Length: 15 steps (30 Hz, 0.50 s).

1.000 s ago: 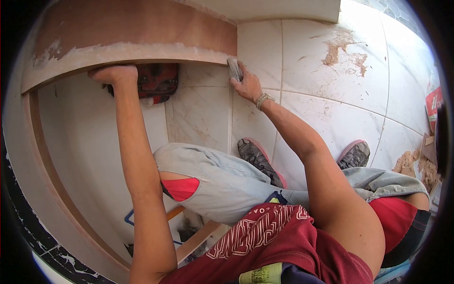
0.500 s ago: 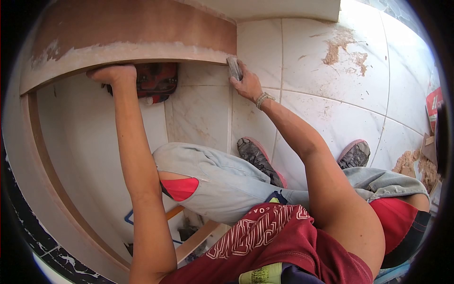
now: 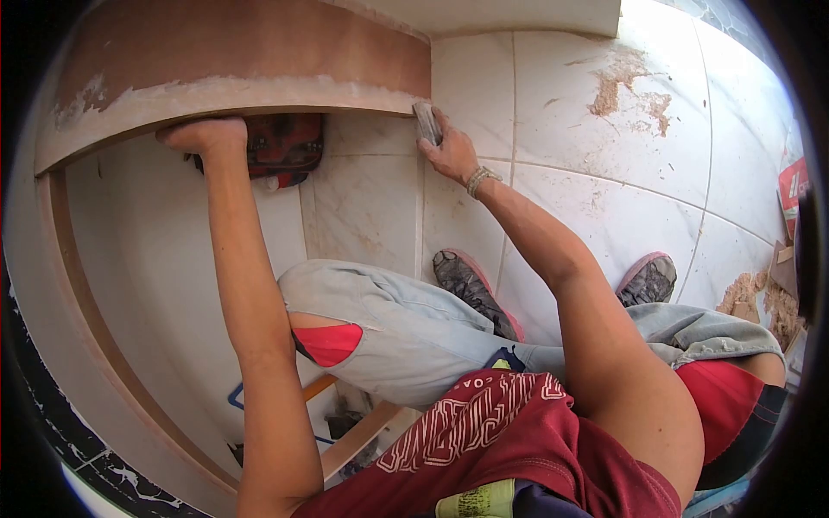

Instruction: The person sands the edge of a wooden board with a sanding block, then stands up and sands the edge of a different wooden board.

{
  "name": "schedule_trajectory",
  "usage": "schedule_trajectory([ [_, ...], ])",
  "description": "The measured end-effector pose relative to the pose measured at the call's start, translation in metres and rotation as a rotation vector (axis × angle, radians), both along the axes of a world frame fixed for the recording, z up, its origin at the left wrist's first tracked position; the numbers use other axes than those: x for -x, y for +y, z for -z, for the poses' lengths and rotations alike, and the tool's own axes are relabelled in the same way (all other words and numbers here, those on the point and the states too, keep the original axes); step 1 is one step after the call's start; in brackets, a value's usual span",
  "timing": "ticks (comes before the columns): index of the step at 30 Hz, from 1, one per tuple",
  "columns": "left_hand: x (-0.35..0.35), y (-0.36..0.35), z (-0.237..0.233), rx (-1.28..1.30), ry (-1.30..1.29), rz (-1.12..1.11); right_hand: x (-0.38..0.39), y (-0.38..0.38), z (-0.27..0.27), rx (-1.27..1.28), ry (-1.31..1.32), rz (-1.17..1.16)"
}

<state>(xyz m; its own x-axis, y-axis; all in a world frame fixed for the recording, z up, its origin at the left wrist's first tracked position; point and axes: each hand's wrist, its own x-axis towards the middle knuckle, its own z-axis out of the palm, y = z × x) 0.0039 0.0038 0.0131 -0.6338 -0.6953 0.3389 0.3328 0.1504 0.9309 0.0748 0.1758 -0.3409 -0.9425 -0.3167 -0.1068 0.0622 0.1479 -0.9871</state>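
My right hand [image 3: 451, 157] is closed around a small grey, dusty sanding block [image 3: 427, 123], whose top end meets the right end of the wooden panel's lower edge. This brown panel [image 3: 250, 47] has a pale band of filler [image 3: 259, 93] along that edge. My left hand [image 3: 207, 135] reaches up to the panel's underside farther left; its fingers are mostly hidden behind the edge. Just beside the left hand, below the panel, sits a red and black case or tool [image 3: 289, 147], partly covered.
White floor tiles [image 3: 596, 207] carry brown dust patches [image 3: 617, 86]. My shoes [image 3: 471, 289] stand on them. A curved wooden frame [image 3: 112, 363] runs down the left. Scraps and a red package [image 3: 793, 194] lie at the far right. A wooden bar [image 3: 367, 440] is near my knee.
Both hands keep nearly the same places. The whole view has shifted only very slightly.
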Motion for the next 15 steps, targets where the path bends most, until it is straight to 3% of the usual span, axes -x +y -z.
schedule_trajectory([
  [15, 0.0005, -0.0017, 0.0006, 0.034, 0.0, 0.001, 0.0009, 0.0014, -0.0011, -0.004, -0.028, -0.028],
])
